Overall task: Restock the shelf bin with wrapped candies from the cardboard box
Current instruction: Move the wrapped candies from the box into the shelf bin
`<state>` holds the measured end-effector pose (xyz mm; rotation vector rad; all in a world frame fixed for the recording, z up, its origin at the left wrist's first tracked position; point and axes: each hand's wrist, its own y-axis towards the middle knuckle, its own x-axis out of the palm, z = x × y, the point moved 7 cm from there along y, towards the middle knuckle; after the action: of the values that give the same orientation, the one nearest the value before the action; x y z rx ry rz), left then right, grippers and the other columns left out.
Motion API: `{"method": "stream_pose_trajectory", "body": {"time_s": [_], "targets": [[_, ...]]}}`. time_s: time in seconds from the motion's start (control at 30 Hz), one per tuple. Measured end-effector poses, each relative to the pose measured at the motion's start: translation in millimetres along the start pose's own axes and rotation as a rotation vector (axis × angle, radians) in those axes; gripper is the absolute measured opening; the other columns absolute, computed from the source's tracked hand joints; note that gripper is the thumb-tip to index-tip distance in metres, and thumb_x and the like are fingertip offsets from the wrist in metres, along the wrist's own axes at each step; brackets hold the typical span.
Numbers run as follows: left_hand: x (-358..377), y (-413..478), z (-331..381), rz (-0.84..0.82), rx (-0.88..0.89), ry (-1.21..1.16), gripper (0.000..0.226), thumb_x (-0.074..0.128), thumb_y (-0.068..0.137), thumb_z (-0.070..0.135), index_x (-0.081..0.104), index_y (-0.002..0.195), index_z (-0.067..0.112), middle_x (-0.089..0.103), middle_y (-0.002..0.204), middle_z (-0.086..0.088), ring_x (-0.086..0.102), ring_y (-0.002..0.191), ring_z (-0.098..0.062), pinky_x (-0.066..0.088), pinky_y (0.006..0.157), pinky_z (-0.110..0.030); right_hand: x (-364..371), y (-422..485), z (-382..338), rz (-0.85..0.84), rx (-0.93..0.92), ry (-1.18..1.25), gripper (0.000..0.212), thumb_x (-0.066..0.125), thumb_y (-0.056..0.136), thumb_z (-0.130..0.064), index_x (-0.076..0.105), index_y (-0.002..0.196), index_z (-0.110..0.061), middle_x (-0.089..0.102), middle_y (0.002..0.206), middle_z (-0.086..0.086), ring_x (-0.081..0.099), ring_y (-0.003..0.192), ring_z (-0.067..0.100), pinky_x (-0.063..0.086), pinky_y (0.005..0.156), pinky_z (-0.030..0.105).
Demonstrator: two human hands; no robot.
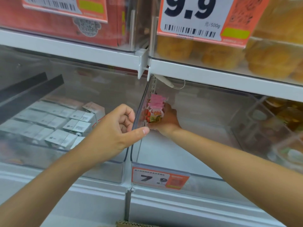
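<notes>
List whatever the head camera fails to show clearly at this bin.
All head view.
- cardboard box: cut off by the bottom edge; only a corrugated rim shows.
- Fingers of the right hand: hidden behind the wrapped candies it holds.
- Wrapper print: blurred, partly behind the clear divider the left hand pinches.
- 7.9 price tag small text: too small.

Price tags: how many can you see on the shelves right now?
3. The upper-left tag, cut off by the frame; the 9.9 tag at upper right; the 7.9 tag on the front of the lower clear bin. Others may be hidden.
</notes>
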<state>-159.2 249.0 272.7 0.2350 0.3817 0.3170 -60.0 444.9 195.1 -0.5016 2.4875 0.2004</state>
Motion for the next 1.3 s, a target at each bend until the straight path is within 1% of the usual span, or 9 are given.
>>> {"method": "stream_pose_trajectory", "body": {"time_s": [0.07, 0.17, 0.27, 0.43, 0.63, 0.77, 0.87, 1.1, 1.3], "targets": [[-1, 0, 0, 0.002, 0.002, 0.009, 0.058, 0.067, 0.06, 0.062, 0.05, 0.09, 0.016, 0.052, 0.069, -0.001, 0.043, 0.058, -0.011, 0.038, 0.051, -0.017, 2, 1, -3, -0.043, 0.017, 0.024, 0.106, 0.09, 0.049, -0.024, 0.038, 0.141, -0.022, 0.055, 0.128, 0.002, 0.059, 0.115, 0.02, 0.054, 0.095, 0.037], [0, -1, 2, 0.008, 0.009, 0.007, 0.059, 0.067, 0.059, 0.062, 0.05, 0.09, 0.015, 0.051, 0.068, -0.002, 0.042, 0.057, -0.01, 0.037, 0.051, -0.016, 4, 2, -4, -0.066, 0.019, 0.105, 0.089, 0.088, 0.054, -0.012, 0.044, 0.13, -0.022, 0.062, 0.12, -0.002, 0.062, 0.11, 0.017, 0.057, 0.09, 0.036], [0, 0, 1, 0.004, 0.008, 0.0, 0.058, 0.067, 0.06, 0.062, 0.049, 0.089, 0.015, 0.05, 0.069, -0.003, 0.041, 0.058, -0.012, 0.036, 0.051, -0.017, 9, -2, -10, -0.125, -0.059, 0.119, 0.092, 0.092, 0.047, -0.019, 0.042, 0.125, -0.025, 0.063, 0.115, -0.003, 0.065, 0.104, 0.013, 0.059, 0.085, 0.037], [-1, -2, 2, 0.01, 0.015, 0.002, 0.057, 0.067, 0.06, 0.062, 0.049, 0.088, 0.016, 0.047, 0.066, 0.0, 0.038, 0.055, -0.008, 0.034, 0.05, -0.014, 1, -6, -5, -0.19, -0.022, 0.167, 0.08, 0.084, 0.06, -0.01, 0.04, 0.127, -0.02, 0.062, 0.114, 0.001, 0.065, 0.099, 0.015, 0.058, 0.067, 0.025], [-1, -1, 3, 0.013, 0.023, 0.009, 0.054, 0.066, 0.061, 0.061, 0.049, 0.087, 0.017, 0.045, 0.063, 0.007, 0.037, 0.052, -0.004, 0.034, 0.049, -0.013, -2, -13, 0, -0.146, 0.015, 0.06, 0.028, 0.072, 0.081, -0.012, 0.067, 0.108, -0.016, 0.07, 0.102, -0.001, 0.066, 0.096, 0.017, 0.053, 0.08, 0.028], [-1, -2, 3, 0.017, 0.026, 0.003, 0.056, 0.067, 0.06, 0.061, 0.049, 0.088, 0.016, 0.046, 0.064, 0.005, 0.038, 0.053, -0.007, 0.035, 0.049, -0.014, 6, -3, -4, -0.163, 0.078, -0.023, 0.035, 0.066, 0.085, -0.014, 0.061, 0.12, -0.012, 0.066, 0.116, 0.006, 0.063, 0.101, 0.02, 0.051, 0.077, 0.025], [-1, -2, 2, 0.017, 0.022, -0.006, 0.057, 0.067, 0.06, 0.061, 0.05, 0.089, 0.015, 0.048, 0.068, 0.0, 0.039, 0.056, -0.008, 0.036, 0.05, -0.015, 3, -4, 0, -0.089, 0.068, -0.04, 0.045, 0.072, 0.08, -0.022, 0.057, 0.122, -0.015, 0.06, 0.119, 0.006, 0.06, 0.109, 0.024, 0.053, 0.09, 0.035], [0, -3, 4, 0.015, 0.023, -0.006, 0.055, 0.067, 0.061, 0.06, 0.049, 0.088, 0.016, 0.046, 0.067, 0.001, 0.038, 0.055, -0.008, 0.035, 0.049, -0.015, -16, -17, 5, 0.101, 0.069, -0.021, 0.037, 0.085, 0.069, -0.025, 0.066, 0.099, -0.013, 0.07, 0.092, 0.0, 0.067, 0.084, 0.016, 0.049, 0.058, 0.021], [0, -3, 4, 0.02, 0.023, -0.006, 0.052, 0.07, 0.064, 0.057, 0.049, 0.088, 0.016, 0.046, 0.067, 0.002, 0.038, 0.056, -0.008, 0.036, 0.05, -0.014, -15, -25, 0, 0.061, 0.04, 0.073, 0.016, 0.081, 0.075, -0.013, 0.067, 0.08, -0.018, 0.074, 0.085, 0.005, 0.071, 0.078, 0.017, 0.059, 0.073, 0.031]]}}
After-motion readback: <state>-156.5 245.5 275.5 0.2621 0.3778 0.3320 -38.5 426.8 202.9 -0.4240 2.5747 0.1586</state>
